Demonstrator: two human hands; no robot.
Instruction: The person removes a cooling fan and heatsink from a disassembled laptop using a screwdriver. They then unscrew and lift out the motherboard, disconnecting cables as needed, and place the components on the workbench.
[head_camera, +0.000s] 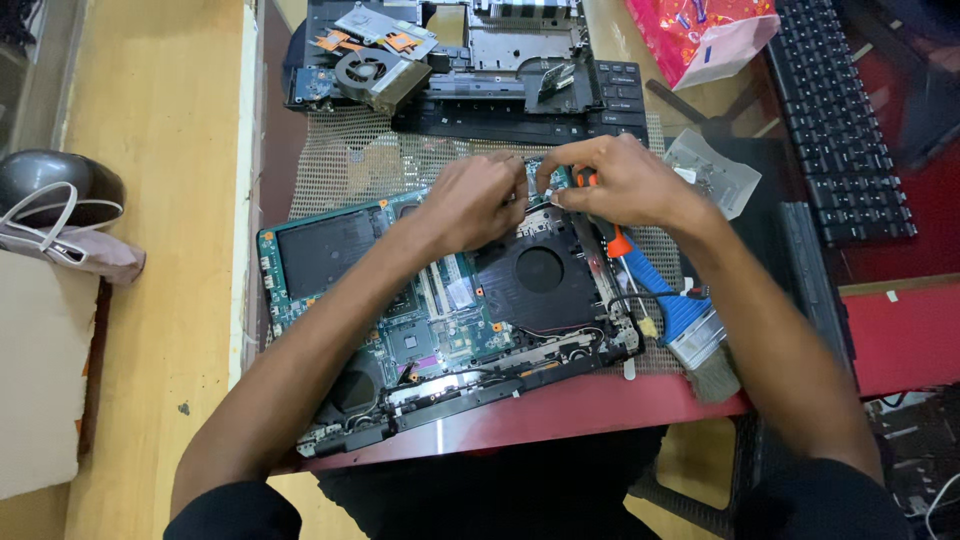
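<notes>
— Green motherboard (420, 300) where?
— Centre of frame, on my bench (600, 405).
— Your grip?
— Left hand (475, 200) and right hand (620, 180) pinch a small part (540, 195) at its top edge.

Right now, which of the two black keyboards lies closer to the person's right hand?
The detached black keyboard at the right edge, lying on the red surface; the other is part of the dismantled laptop shell beyond the right hand.

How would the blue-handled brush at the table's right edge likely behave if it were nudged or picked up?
The blue-handled brush looks light, with a stiff, flat plastic-looking handle, so it would probably slide rather than roll. Its bristle end overhangs the red table edge, so a nudge might tip it off. The bristles look soft and would likely flex when pressed.
</notes>
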